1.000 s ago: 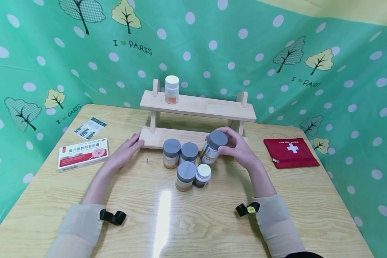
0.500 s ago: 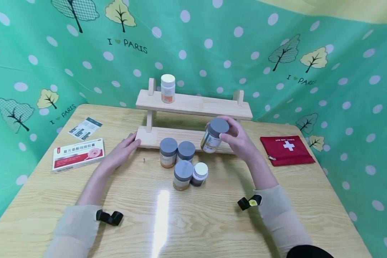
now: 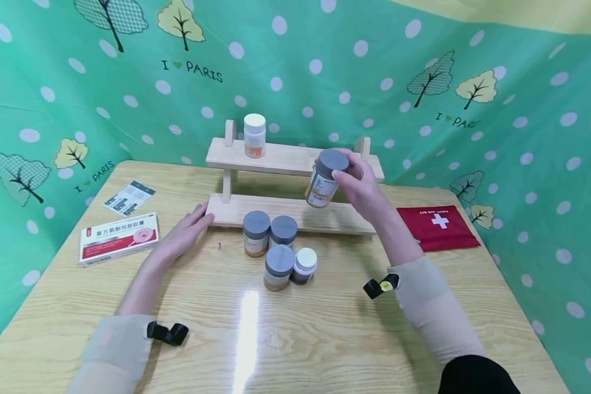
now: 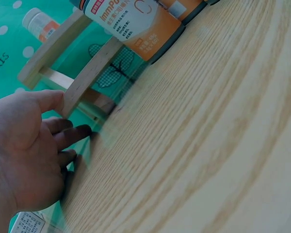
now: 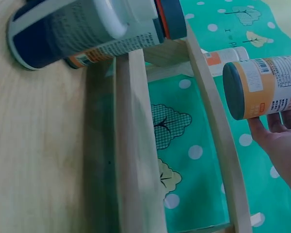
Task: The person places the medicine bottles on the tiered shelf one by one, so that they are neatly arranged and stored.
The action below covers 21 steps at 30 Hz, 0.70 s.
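Note:
My right hand (image 3: 361, 183) holds a grey-capped pill bottle (image 3: 322, 183) with an orange and white label, tilted, in front of the wooden rack's upper shelf (image 3: 295, 160). The right wrist view shows this bottle (image 5: 264, 90) with fingers along one side. At the rack's left end, my left hand (image 3: 186, 232) touches the lower shelf (image 3: 295, 212); in the left wrist view the thumb lies against the board (image 4: 87, 77) and the other fingers are loosely extended. Before the rack stand several grey-capped bottles (image 3: 256, 234) and a white-capped bottle (image 3: 305, 266).
A white bottle (image 3: 254, 135) stands on the upper shelf's left part. Left on the table lie a medicine box (image 3: 120, 238) and a printed card (image 3: 129, 198). A red first aid pouch (image 3: 438, 227) lies to the right. Green polka-dot cloth (image 3: 295, 71) hangs behind.
My right hand has lifted the grey-capped pill bottle from beside the other bottles, past the lower shelf to the upper shelf's height. My left hand has stayed at the rack's end.

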Tool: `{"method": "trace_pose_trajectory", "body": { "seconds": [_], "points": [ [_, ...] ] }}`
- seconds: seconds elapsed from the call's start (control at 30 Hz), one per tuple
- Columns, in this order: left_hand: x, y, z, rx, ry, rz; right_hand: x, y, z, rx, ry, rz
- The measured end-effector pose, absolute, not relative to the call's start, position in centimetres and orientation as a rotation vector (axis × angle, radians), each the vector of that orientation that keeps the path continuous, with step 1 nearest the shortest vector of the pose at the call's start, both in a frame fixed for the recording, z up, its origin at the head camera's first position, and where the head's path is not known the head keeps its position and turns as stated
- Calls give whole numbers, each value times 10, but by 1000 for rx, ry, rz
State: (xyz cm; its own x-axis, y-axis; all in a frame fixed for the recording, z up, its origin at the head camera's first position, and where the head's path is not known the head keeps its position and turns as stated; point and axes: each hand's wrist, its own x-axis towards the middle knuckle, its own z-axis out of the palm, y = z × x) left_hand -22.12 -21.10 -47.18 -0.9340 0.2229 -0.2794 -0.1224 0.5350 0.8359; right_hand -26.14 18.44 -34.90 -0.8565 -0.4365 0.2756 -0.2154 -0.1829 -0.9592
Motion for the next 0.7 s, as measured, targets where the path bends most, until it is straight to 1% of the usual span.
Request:
{"method": "trace_pose_trajectory", "body": {
  "seconds": [0.4,0.7],
  "points": [
    [-223,-212,-473,77,2416,1367,-300,170,-325,-699,1944,-2188],
    [-222,-211,-473,76,2416,1372,-324,156,-318,-630,1964,-2170]
  ]
}}
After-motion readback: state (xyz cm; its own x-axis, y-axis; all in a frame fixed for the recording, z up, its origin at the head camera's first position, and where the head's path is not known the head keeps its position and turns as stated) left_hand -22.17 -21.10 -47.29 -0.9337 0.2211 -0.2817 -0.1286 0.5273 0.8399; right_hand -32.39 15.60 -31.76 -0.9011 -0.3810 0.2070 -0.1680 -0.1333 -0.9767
